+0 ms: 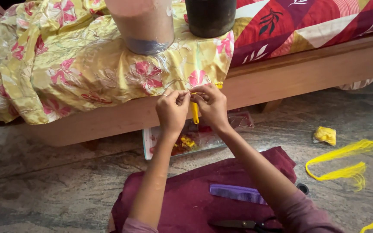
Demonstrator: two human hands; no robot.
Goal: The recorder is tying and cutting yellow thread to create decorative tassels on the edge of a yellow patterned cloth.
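Cloth (87, 64) was yellow with pink flowers; bedsheet (324, 21) red, white leaf print. Thread (346, 164) yellow (tassel (195, 113) too), comb (237, 193) purple, mat (195, 198) maroon, scissors (242, 224) black.

yellow tassel (195, 113) hanging from cloth edge (203, 82)

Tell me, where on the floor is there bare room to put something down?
The widest bare patch is the stone floor left of the maroon cloth, below the bed frame. A smaller gap lies between the cloth and the yellow threads. It is crowded on the cloth near the comb and scissors, and under both hands by the plastic packet.
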